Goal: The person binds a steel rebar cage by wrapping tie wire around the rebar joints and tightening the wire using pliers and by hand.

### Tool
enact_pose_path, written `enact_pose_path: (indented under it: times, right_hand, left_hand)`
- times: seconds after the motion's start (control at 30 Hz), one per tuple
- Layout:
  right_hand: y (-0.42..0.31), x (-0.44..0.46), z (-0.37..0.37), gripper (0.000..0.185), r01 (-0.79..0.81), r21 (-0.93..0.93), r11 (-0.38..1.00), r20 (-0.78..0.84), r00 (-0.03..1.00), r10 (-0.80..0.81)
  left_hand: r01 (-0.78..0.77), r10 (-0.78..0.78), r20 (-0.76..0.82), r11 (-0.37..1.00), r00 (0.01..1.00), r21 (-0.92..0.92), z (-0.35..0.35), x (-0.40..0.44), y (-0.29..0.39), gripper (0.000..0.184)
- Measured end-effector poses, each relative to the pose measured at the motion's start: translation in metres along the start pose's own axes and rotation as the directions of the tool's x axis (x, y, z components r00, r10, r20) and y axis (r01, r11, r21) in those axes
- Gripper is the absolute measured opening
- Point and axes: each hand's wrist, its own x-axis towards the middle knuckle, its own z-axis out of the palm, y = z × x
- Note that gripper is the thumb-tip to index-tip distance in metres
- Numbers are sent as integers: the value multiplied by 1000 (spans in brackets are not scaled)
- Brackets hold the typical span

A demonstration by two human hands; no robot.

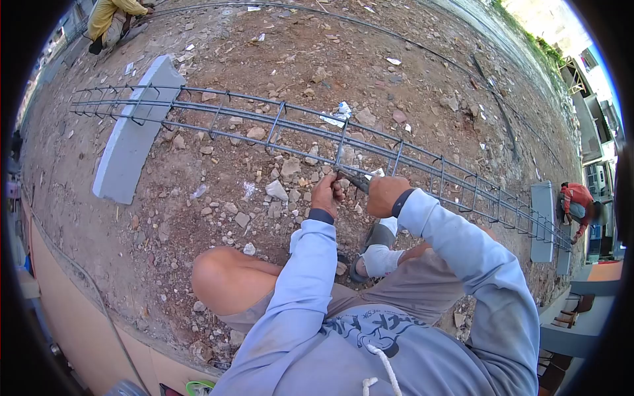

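Note:
A long rebar cage, made of thin steel bars with square stirrups, runs across the ground in front of me. My right hand is closed around a pair of dark pliers, whose jaws meet the near lower bar beside a stirrup. Just left of the jaws, my left hand has its fingers curled together under that same bar. What those fingers pinch is hidden or too small to make out.
The cage rests on a pale concrete block at left and another block at right. A person in red bends at the right end; one in yellow crouches at far left. Rubble and loose bars lie around.

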Motion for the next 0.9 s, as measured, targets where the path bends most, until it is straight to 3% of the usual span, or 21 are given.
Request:
enact_pose_path:
  times: [0.07,0.17,0.23,0.27,0.37,0.4,0.47,0.53,0.63,0.67,0.8,0.9]
  right_hand:
    - [9,14,28,34,15,203,979,-53,999,-5]
    - [16,28,70,31,40,589,807,-54,998,-10]
    - [9,27,91,25,4,848,531,17,999,-34]
    - [2,22,94,20,-93,938,335,107,994,-23]
    - [-17,30,132,22,-152,924,-350,97,981,-170]
    - [-19,31,135,21,-145,898,-416,66,978,-198]
    - [-23,32,142,22,-143,828,-543,2,968,-251]
    - [-27,19,119,21,-203,872,-445,119,970,-210]
    - [-33,6,95,23,-236,890,-391,175,967,-187]
    - [-33,5,92,24,-240,884,-400,171,964,-202]
    - [-22,2,95,29,-238,887,-395,147,958,-247]
    - [-28,-8,109,36,-131,966,-223,100,984,-146]
  left_hand:
    - [-3,5,-66,1000,998,19,4,-3,1,26]
    - [39,-37,37,998,999,-54,11,-14,3,33]
    - [37,-30,137,998,990,-50,17,-15,7,36]
    - [39,-30,186,998,982,-46,20,-16,8,37]
    - [223,-179,277,965,944,-136,28,-18,7,38]
    - [304,-256,311,946,915,-116,33,-22,10,38]
    - [313,-265,341,945,902,-94,25,-12,9,40]
    - [292,-248,344,953,906,-82,28,-18,15,36]
    - [370,-240,544,918,804,-143,28,-18,26,30]
    - [305,-243,413,948,878,-91,30,-20,27,23]
    - [271,-248,350,962,903,-16,33,-18,26,18]
    - [221,-250,248,966,936,137,31,-14,26,16]
